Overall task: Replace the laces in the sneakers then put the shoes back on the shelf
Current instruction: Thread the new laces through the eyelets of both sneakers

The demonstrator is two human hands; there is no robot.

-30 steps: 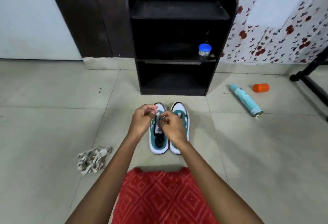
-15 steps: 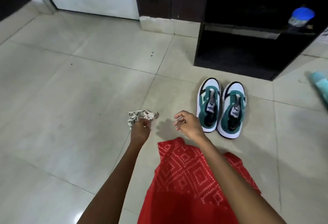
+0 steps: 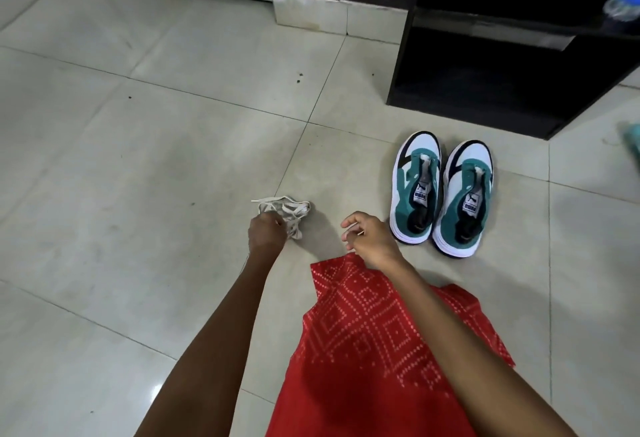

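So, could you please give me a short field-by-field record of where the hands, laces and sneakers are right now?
left hand: grips the bundle of white laces
right hand: fingers curled; unclear whether it holds anything
sneakers: unlaced pair, side by side on the floor, toes toward the shelf
shelf: black, beyond the sneakers, not touching them

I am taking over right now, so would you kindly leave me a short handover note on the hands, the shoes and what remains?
Left hand: grips the bundle of laces on the floor.
Right hand: fingers curled, near the sneakers; whether it pinches a lace end is unclear.
Sneakers: side by side on the floor in front of the shelf, with no laces showing in either.
Done: nothing laced yet.
Left: lace both sneakers, then set them on the shelf.
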